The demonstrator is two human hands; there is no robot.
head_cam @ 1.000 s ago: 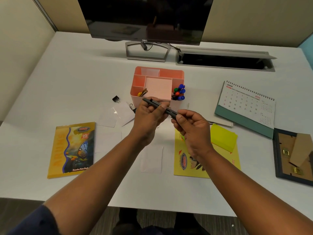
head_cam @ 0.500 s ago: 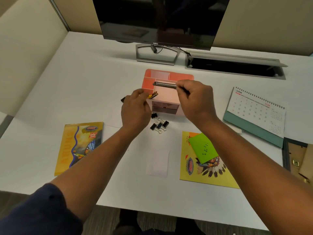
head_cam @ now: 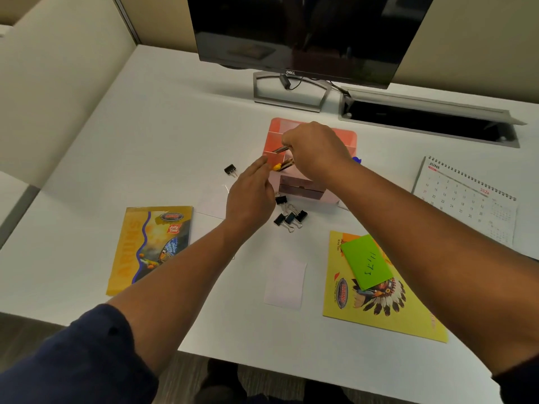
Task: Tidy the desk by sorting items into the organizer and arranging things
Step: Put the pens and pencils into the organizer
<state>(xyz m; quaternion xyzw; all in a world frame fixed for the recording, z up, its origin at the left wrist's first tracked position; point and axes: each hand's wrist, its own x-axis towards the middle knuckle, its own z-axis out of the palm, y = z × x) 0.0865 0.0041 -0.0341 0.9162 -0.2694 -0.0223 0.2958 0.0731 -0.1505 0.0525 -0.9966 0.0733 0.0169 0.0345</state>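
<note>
Reaching over the pink organizer (head_cam: 345, 139) at the centre of the frame, the right hand (head_cam: 316, 150) had its fingers curled round a dark pen (head_cam: 280, 149), whose tip pointed left above the organizer's left compartments. Just below and to the left, the left hand (head_cam: 250, 196) hung with its fingers loosely extended and gripped nothing, its fingertips near a yellow-tipped item (head_cam: 277, 166) standing in the organizer's front-left compartment. A cluster of black binder clips (head_cam: 288, 217) lay on the white desk (head_cam: 145, 141) just in front of the organizer, and a single binder clip (head_cam: 230, 170) sat apart to the left. Lower right, a green sticky note (head_cam: 366, 262) rested on a yellow booklet (head_cam: 379, 313); another booklet (head_cam: 148, 249) lay at lower left, a desk calendar (head_cam: 466, 199) at right.
</note>
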